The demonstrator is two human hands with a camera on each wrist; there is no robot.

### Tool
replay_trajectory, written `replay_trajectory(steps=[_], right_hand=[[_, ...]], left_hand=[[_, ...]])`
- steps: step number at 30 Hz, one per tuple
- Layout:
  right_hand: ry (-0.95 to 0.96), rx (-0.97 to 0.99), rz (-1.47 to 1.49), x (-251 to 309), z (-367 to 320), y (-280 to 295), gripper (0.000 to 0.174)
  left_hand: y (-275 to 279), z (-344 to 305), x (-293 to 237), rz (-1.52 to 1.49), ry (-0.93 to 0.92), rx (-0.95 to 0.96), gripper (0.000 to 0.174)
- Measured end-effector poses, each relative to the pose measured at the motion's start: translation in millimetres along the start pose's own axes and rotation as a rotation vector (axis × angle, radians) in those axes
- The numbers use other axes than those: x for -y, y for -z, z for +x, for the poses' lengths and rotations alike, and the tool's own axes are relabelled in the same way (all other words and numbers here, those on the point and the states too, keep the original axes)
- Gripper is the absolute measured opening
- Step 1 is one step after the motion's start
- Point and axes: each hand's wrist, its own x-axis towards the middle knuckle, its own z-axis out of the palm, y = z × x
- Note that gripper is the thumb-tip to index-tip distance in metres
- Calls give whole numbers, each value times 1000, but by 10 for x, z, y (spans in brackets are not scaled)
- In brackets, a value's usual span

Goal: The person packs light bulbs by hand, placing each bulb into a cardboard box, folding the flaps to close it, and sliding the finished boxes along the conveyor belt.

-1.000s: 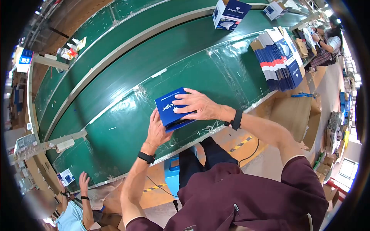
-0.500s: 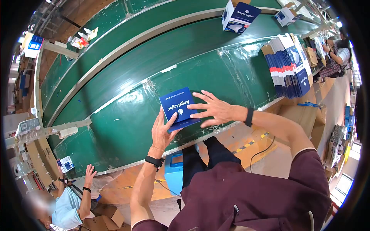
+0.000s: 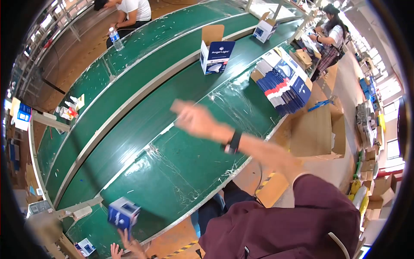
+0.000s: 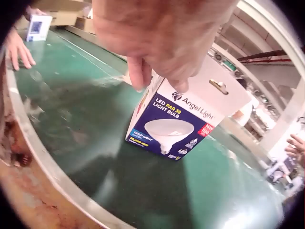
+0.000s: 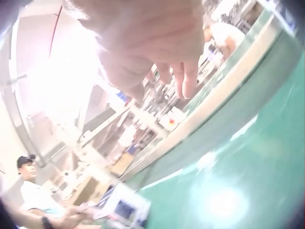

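Note:
My left hand [image 3: 134, 245] is at the lower left of the head view. It holds a blue and white light bulb box [image 3: 124, 212] over the green work surface [image 3: 142, 203]. In the left wrist view, fingers [image 4: 138, 76] reach down at the top of that box [image 4: 167, 129], whose printed front shows a bulb; a white top flap with a slot stands up behind. Blurred by motion, my right hand [image 3: 196, 121] hovers above the green belt with nothing in it. Its fingers [image 5: 188, 78] hang loosely extended in the right wrist view.
Several flat cartons [image 3: 280, 82] lie stacked at the right. An open-topped bulb box [image 3: 215, 56] stands on the belt beside the wooden rail [image 3: 142, 84]. Another person's hand [image 3: 115, 250] is close to my left hand, near a small white box [image 3: 86, 247]. A cardboard box [image 3: 317, 131] sits below the edge.
Both hands were at the blue box in the middle. My left hand has since gone far left with the box, while my right hand has let go and lifted away. The head view has shifted.

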Motion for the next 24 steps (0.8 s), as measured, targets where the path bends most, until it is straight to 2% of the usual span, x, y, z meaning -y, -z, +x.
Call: replay_trajectory(steps=[2, 4, 5, 6, 8, 10, 11, 12, 13, 14, 15, 16, 18, 19, 20, 21, 22, 24], right_hand=[[-216, -83, -400, -733, 704, 628, 39], [-309, -260, -515, -1101, 1270, 1160, 77], [-285, -292, -589, -1364, 1540, 1323, 75], [-336, -257, -733, -1602, 1695, 1435, 79], [-411, -239, -743, -1677, 1813, 1505, 70], [-354, -321, -777, -1594, 1816, 1491, 60], [-321, -323, -772, -1449, 1698, 1438, 56], [-288, -330, -775, -1277, 1517, 1411, 52], [-218, -348, -785, -1345, 1375, 1413, 39], [-188, -271, -688, -1225, 1203, 1462, 33], [-148, -231, -598, -1055, 1005, 1493, 27], [-134, -171, -529, -833, 820, 1509, 22], [-213, -13, -414, -421, 521, 1541, 14], [-165, 73, -424, -295, 399, 1539, 14], [-117, 158, -428, -208, 286, 1518, 14], [-48, 206, -420, -123, 186, 1450, 14], [22, 253, -411, -49, 109, 1353, 14], [168, 310, -355, 83, 118, 1230, 14]], left_hand=[[157, 170, 378, 35, 270, 49, 36], [356, 308, 688, 82, 535, 98, 39], [504, 344, 804, 115, 670, 117, 41], [695, 320, 896, 156, 810, 129, 44], [932, 86, 1053, 227, 905, -27, 47], [547, -172, 992, 252, 780, -334, 50], [567, -16, 504, 394, 1054, -47, 51], [298, -263, 564, 230, 890, -103, 50], [11, -439, 544, 63, 718, -156, 49], [-162, -303, 14, 56, 640, -57, 42], [-349, -139, -432, -137, 584, 5, 40], [-542, 51, -858, -133, 397, 29, 39], [-775, 586, -1812, -351, 261, 115, 34], [-913, 831, -2096, -347, 53, 150, 41], [-947, 1106, -2463, -265, -164, 189, 59], [-1028, 1331, -2861, -292, -210, 242, 79], [-1052, 1538, -3304, -256, -380, 205, 90], [-1049, 1854, -3938, -210, -656, 229, 99]])
